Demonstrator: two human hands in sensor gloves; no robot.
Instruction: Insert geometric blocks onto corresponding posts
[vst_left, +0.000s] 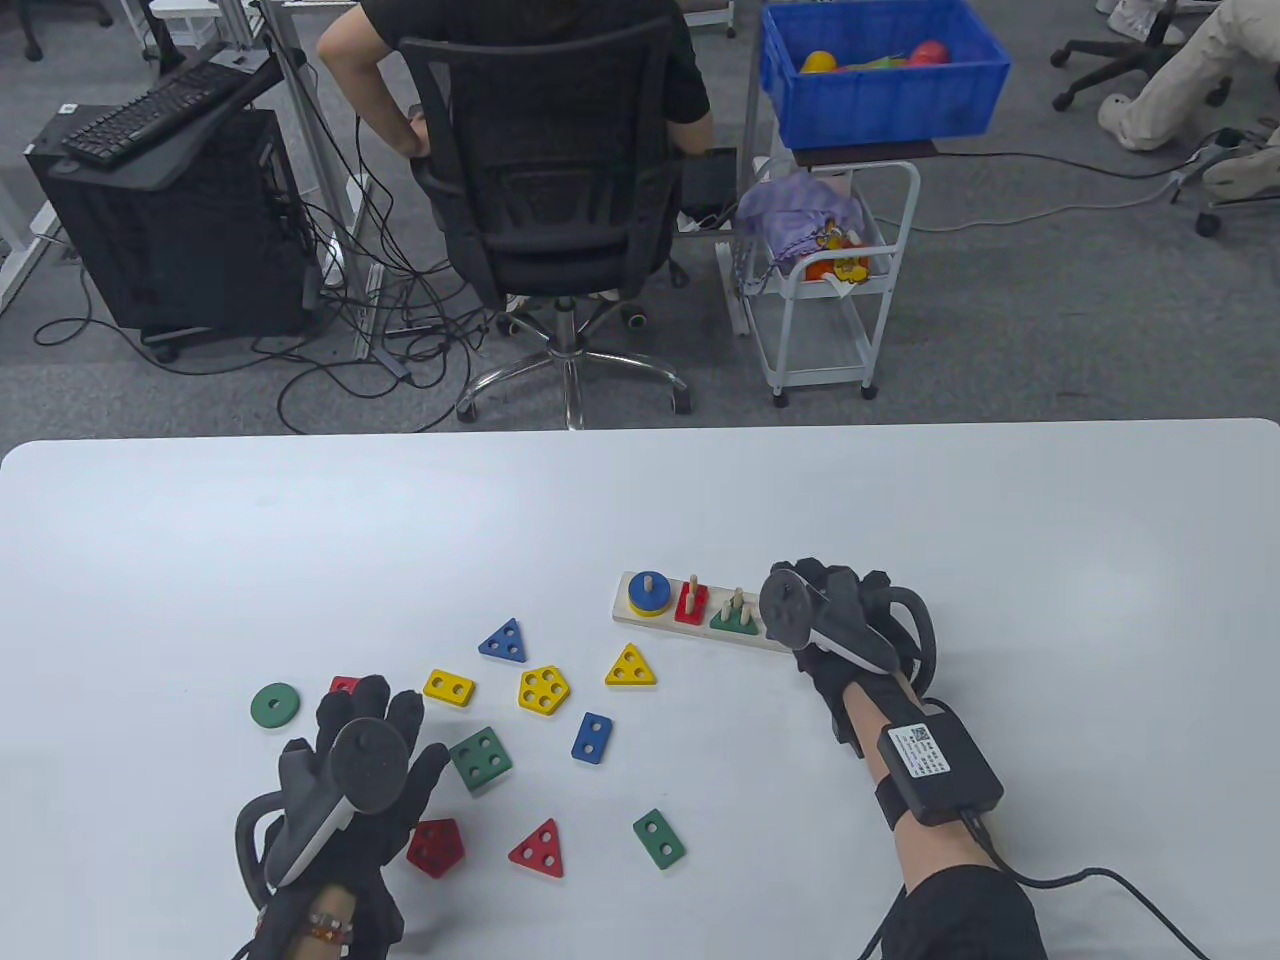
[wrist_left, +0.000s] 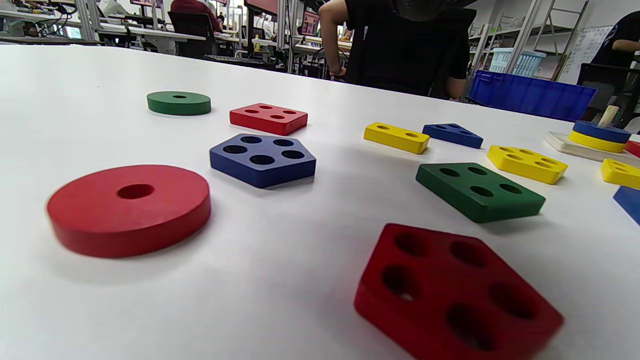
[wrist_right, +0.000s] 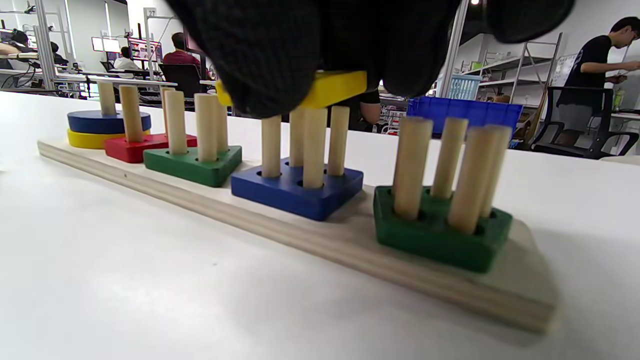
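Note:
The wooden post board (wrist_right: 280, 232) carries blue and yellow discs (wrist_right: 107, 129), a red rectangle (wrist_right: 131, 148), a green triangle (wrist_right: 192, 165), a blue square (wrist_right: 295, 192) and a green pentagon (wrist_right: 442, 240). My right hand (vst_left: 805, 612) covers the board's right end in the table view. In the right wrist view its fingers (wrist_right: 270, 55) grip a yellow block (wrist_right: 336, 88) at the tops of the four posts above the blue square. My left hand (vst_left: 365, 735) hovers with fingers spread over the loose blocks, holding nothing. The red pentagon (wrist_left: 452, 295) and green square (wrist_left: 480, 191) lie beside it.
Loose blocks lie left of the board: green disc (vst_left: 274, 705), red square (vst_left: 345, 686), yellow rectangle (vst_left: 449, 687), blue triangle (vst_left: 504, 641), yellow pentagon (vst_left: 543, 689), yellow triangle (vst_left: 630, 667), blue rectangle (vst_left: 592, 738), red triangle (vst_left: 539, 849), green rectangle (vst_left: 659, 838). A red disc (wrist_left: 129, 210) and blue pentagon (wrist_left: 262, 159) show in the left wrist view.

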